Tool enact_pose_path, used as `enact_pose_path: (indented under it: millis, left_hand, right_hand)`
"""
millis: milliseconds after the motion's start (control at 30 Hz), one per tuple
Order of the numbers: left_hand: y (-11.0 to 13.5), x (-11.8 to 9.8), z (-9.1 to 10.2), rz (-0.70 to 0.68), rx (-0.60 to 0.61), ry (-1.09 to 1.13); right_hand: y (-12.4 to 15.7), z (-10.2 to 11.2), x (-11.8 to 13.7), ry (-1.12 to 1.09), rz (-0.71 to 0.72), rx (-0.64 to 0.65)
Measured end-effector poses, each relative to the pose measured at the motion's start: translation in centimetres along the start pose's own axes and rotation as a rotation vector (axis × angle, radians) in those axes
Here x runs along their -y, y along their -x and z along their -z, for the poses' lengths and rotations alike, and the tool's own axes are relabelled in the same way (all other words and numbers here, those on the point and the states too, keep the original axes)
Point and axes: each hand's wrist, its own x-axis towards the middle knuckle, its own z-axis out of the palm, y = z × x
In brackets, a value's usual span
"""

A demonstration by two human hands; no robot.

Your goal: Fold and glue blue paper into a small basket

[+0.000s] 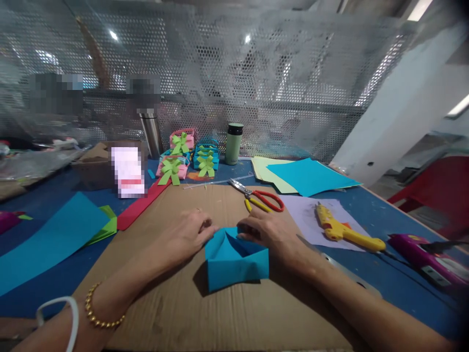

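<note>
A blue paper box [238, 271], partly folded and open at the top, sits on the brown cardboard sheet [190, 313]. My left hand [190, 230] is closed at its far left corner, thumb and fingertips against the paper. At the far right edge, my right hand [262, 227] pinches the rim with curled fingers. A folded flap slants across the inside of the box. Just beyond my right hand lie scissors with red handles [269, 199] and a yellow-handled tool [256, 204], partly hidden by that hand.
Small paper baskets with green bows [172, 168] stand at the back, near a green bottle [233, 144]. Blue sheets [311, 176] lie back right. A yellow glue gun [333, 230] rests on lilac paper [302, 215]. Left are a blue strip [54, 239] and red strip [141, 205].
</note>
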Motion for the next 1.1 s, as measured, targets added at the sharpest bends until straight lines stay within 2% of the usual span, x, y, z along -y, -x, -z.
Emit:
enact_pose_path:
  millis: [133, 300, 500, 567, 767, 900, 1000, 1100]
  left_hand:
    - [0.5, 0.4, -0.6, -0.032, 0.032, 0.074]
    - [1.1, 0.1, -0.7, 0.040, 0.055, 0.113]
    - [1.1, -0.3, -0.9, 0.075, 0.055, 0.110]
    - [1.1, -0.4, -0.9, 0.077, 0.068, 0.146]
    - [1.1, -0.1, -1.0, 0.053, 0.097, 0.269]
    - [0.5, -0.5, -0.6, 0.107, 0.075, 0.300]
    - [0.2, -1.3, -0.1, 0.149, -0.005, 0.312]
    - [0.1, -1.7, -0.1, 0.128, -0.116, 0.413]
  right_hand:
    - [0.3, 0.0, 0.2, -0.099, -0.025, 0.003]
    - [0.7, -0.1, 0.1, -0.199, -0.078, 0.010]
    - [0.7, -1.3, -0.9, -0.209, -0.298, 0.046]
    - [0.6, -1.4, -1.2, -0.236, -0.330, 0.085]
    - [0.3, -0.9, -0.8, -0.347, -0.311, 0.144]
    - [0.4, -0.1, 0.3, -0.514, -0.289, 0.102]
    - [0.3, 0.8, 1.1, -0.583, -0.247, 0.046]
    - [0.3, 1.3, 1.6, -0.612, -0.231, -0.045]
